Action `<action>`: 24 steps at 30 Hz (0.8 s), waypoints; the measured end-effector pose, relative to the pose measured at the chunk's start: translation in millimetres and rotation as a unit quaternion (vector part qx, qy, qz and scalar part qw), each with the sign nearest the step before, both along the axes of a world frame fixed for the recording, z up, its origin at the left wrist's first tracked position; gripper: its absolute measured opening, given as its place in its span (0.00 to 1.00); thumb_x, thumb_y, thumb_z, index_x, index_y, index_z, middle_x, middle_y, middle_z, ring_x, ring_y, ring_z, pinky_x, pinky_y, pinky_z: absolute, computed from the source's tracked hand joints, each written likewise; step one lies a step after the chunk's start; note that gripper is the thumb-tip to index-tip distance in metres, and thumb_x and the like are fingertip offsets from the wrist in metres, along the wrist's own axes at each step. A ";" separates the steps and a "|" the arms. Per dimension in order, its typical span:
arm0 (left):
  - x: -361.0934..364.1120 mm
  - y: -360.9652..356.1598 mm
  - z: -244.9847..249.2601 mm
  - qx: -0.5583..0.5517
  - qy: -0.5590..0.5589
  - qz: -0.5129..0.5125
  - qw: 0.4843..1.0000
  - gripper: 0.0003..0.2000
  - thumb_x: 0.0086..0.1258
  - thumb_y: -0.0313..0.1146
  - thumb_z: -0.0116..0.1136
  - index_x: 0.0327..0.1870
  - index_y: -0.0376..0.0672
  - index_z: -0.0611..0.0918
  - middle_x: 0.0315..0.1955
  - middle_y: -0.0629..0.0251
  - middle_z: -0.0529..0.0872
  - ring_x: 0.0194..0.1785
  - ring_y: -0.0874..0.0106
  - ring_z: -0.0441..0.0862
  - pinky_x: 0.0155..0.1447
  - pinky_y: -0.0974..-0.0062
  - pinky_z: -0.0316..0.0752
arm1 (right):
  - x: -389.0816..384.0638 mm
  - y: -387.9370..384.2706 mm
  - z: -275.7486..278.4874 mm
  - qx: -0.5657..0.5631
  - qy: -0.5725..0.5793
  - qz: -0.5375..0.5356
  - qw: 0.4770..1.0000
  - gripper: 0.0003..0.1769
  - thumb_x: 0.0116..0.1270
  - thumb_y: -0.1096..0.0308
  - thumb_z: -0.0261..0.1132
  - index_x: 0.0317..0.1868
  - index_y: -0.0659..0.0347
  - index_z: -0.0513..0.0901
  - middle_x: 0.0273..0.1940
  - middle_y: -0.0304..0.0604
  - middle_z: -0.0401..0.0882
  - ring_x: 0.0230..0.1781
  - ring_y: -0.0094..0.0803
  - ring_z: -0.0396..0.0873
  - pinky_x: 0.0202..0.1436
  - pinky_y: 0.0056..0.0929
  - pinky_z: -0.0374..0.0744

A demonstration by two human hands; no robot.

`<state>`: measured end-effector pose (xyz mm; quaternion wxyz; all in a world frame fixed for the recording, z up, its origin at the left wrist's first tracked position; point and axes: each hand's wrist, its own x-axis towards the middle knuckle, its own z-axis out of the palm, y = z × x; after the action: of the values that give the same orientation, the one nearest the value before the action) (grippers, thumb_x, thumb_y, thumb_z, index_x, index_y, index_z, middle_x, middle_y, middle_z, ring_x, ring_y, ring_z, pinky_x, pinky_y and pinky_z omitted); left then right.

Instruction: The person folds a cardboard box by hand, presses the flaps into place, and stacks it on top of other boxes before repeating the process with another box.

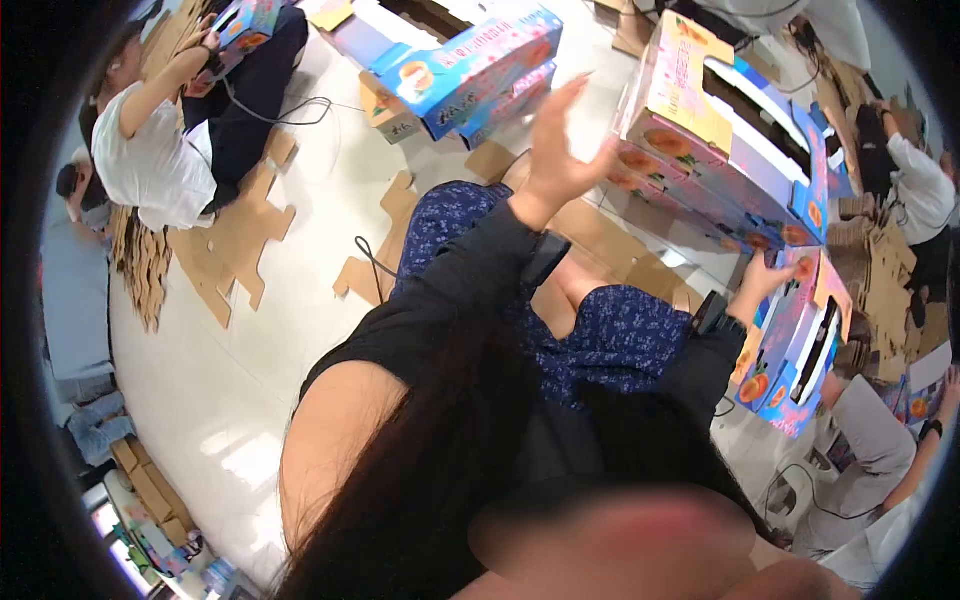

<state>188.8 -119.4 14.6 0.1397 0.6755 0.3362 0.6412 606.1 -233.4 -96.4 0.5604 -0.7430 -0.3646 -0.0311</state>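
Item 1: large blue fruit-print carton [720, 130], upper right of the frame, top flaps open; I cannot tell its contents.
Item 2: smaller carton [800, 350] of the same print, right edge, tilted, just below the first.
Item 3: flat cardboard blanks [230, 240] on the floor [300, 330], left.
My left hand [560, 150] is raised at top centre, fingers spread, holding nothing, just beside the large carton. My right hand [765, 278] grips the smaller carton's upper corner.
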 end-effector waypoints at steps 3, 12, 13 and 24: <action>-50.0 -15.6 6.2 -0.069 -0.163 0.194 0.965 0.23 0.62 0.29 0.62 0.56 0.38 0.66 0.50 0.61 0.68 0.51 0.70 0.68 0.58 0.69 0.64 | -13.9 -24.2 33.8 0.032 0.065 0.021 0.997 0.44 0.55 0.79 0.66 0.70 0.68 0.53 0.63 0.61 0.64 0.57 0.43 0.73 0.61 0.38 0.72; -161.5 -3.5 -11.2 -0.401 -0.380 0.238 0.799 0.47 0.55 0.49 0.71 0.65 0.28 0.55 0.58 0.45 0.66 0.60 0.59 0.70 0.62 0.62 0.66 | -94.6 -128.4 126.3 0.021 0.018 0.029 0.999 0.37 0.60 0.75 0.65 0.69 0.62 0.59 0.58 0.56 0.69 0.52 0.41 0.76 0.53 0.33 0.76; -159.4 -1.2 -2.9 -0.420 -0.405 0.216 0.783 0.48 0.54 0.49 0.72 0.66 0.27 0.55 0.58 0.45 0.68 0.59 0.59 0.72 0.61 0.61 0.68 | -104.7 -140.2 127.8 0.012 0.026 0.039 0.999 0.36 0.61 0.75 0.64 0.69 0.62 0.60 0.59 0.56 0.69 0.52 0.41 0.76 0.53 0.33 0.76; -168.2 30.5 -5.4 -0.428 -0.406 -0.211 0.780 0.37 0.55 0.60 0.62 0.65 0.54 0.69 0.61 0.59 0.71 0.59 0.64 0.70 0.58 0.60 0.66 | -88.5 -241.5 58.2 -0.056 0.048 0.087 0.993 0.23 0.64 0.74 0.63 0.60 0.66 0.73 0.47 0.46 0.80 0.46 0.30 0.78 0.49 0.23 0.76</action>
<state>20.6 -88.9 9.2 0.6696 0.2776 0.3372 0.6007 517.6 -474.9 -38.2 0.5355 -0.7391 -0.4019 0.0740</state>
